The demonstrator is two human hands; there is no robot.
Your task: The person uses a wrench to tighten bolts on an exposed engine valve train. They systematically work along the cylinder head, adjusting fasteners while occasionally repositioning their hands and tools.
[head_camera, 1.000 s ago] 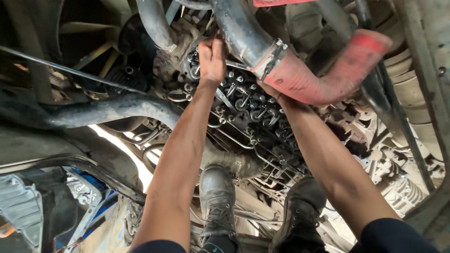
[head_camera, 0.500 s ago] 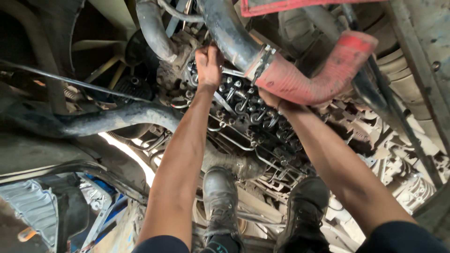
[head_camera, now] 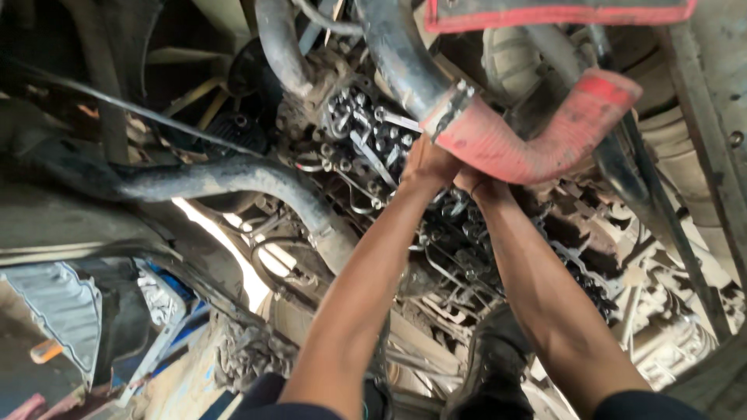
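Red rubber hose (head_camera: 521, 144), long axis slanting up-right, directly above both my hands: left hand (head_camera: 428, 163) and right hand (head_camera: 478, 185) beneath its clamped end (head_camera: 447, 109), grip hidden, cannot tell.

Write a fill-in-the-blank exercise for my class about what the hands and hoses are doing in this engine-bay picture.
1. Both hands reach under the bent ____ hose.
2. A metal ____ joins that hose to the dark pipe.
3. The left hand and right hand are ____, not gloved.
4. Two black ____ stand among the engine parts below.

Missing words: red; clamp; bare; boots
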